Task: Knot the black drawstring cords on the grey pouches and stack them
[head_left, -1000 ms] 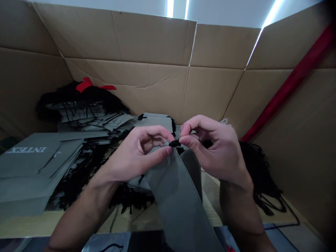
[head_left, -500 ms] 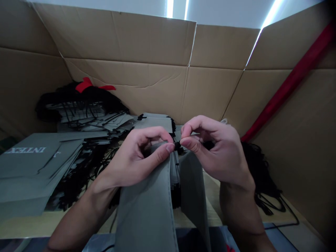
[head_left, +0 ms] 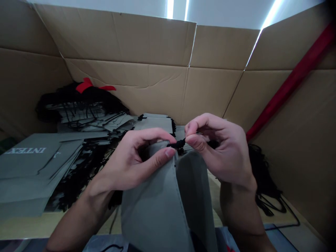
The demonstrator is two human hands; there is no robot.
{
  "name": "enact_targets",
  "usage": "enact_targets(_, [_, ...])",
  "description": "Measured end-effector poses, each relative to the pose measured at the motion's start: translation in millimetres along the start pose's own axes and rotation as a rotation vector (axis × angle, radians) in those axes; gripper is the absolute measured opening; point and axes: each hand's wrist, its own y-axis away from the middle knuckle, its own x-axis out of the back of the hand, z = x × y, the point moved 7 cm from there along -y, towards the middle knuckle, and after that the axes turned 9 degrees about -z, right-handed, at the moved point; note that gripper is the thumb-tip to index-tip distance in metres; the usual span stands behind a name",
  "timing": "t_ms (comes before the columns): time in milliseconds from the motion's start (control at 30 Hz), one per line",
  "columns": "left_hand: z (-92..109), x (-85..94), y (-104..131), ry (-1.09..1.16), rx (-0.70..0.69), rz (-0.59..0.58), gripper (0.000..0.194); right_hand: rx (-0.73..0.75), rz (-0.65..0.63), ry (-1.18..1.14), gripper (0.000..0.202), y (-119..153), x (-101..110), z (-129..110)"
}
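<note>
A grey fabric piece (head_left: pixel 154 206) with a stitched edge hangs down at the centre, its top corner pinched between the thumb and fingers of my left hand (head_left: pixel 139 157). A short black knotted cord (head_left: pixel 180 144) runs from that corner to the right. My right hand (head_left: pixel 217 147) has thumb and forefinger closed on the cord's right end. The knot shows between the two hands. A second grey panel (head_left: pixel 195 189) hangs just right of the stitched edge.
Grey pouches with white lettering (head_left: pixel 23 164) lie on the left of the wooden table (head_left: pixel 31 224). Behind them sits a black cord pile (head_left: pixel 63 94) with red strips. More black cords (head_left: pixel 262 175) lie at right. Cardboard walls (head_left: pixel 147 84) surround the table; a red strap (head_left: pixel 291 80) slants down at right.
My right hand has moved slightly right, away from my left. More of the black knotted cord shows between them. The grey fabric has swung right and opened wider.
</note>
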Motion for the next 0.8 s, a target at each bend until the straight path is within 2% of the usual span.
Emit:
enact_targets(167, [4.2,-4.7,1.0,-0.085,-0.094,-0.015,0.003,0.009,-0.038,0.001,0.023,0.2,-2.1,-0.9])
enact_targets(233, [4.8,-8.8,0.4,-0.084,-0.104,-0.042,0.010,0.008,-0.046,0.015,0.022,0.4,-3.0,-1.9])
enact_targets(333, [3.9,-14.0,-1.4,-0.048,-0.067,-0.083,0.020,0.006,-0.058,0.063,0.022,0.7,-4.0,-4.7])
enact_targets(567, [0.6,-26.6,1.1,-0.021,-0.013,-0.231,0.019,0.000,-0.096,0.133,0.023,1.0,-5.2,-8.8])
enact_targets(733, [4.7,-20.2,7.1,-0.127,-0.080,-0.097,0.011,-0.005,-0.093,0.147,0.022,1.3,-4.0,-7.3])
enact_targets(800, [7.5,-20.1,6.7,-0.157,-0.105,-0.084,0.013,-0.012,-0.076,0.153,0.022,1.8,-3.2,-6.7])
